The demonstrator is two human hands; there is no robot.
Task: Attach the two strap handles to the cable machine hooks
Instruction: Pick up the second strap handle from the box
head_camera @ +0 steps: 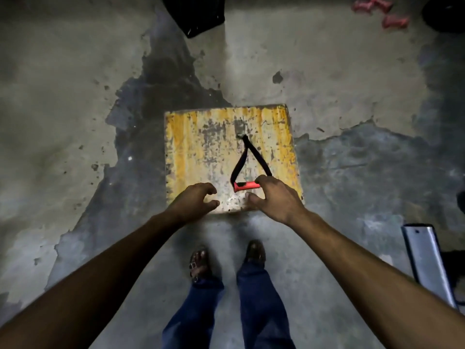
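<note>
One strap handle (245, 185) lies on a worn yellow square box (196, 147) on the floor: a red grip with a black webbing loop running up to a small metal ring at its far end. My right hand (271, 197) hovers over the right end of the red grip, fingers curled and apart, fingertips touching or just above it. Left of the grip, my left hand (193, 201) hangs over the box's near edge, fingers spread and holding nothing. No second handle and no cable machine hook are in view.
The floor is patchy worn concrete. A black object (198, 13) lies at the top middle, pink dumbbells (377, 11) at the top right, and a grey metal bar (427, 260) at the right edge. My feet (226, 260) stand just behind the box.
</note>
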